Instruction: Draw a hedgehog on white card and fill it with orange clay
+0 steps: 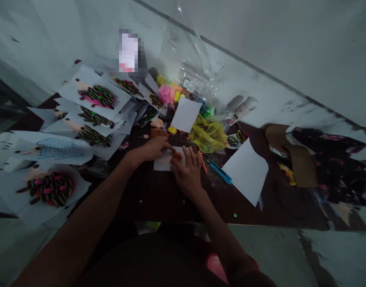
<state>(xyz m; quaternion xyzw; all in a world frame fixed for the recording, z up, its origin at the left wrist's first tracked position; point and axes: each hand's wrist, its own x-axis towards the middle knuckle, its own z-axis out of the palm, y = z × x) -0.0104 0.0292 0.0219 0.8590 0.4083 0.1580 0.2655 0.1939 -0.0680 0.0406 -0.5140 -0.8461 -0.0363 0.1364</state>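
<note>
From the head view, I see brown clay [178, 156] on the small sheet [162, 165], the left hand [158, 148] pointing a forefinger at it, its grip unclear, the right hand [188, 169] resting with fingers loosely spread. They seem to be shaping it, which calls for light pressure. Right of the sheet, a blue tool [220, 172] crowds; below it, bare table [161, 199] runs to the edge.

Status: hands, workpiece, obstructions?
Left hand, right hand at brown clay-like lump. Lump on small white paper sheet. Slim orange stick close beside right hand.
</note>
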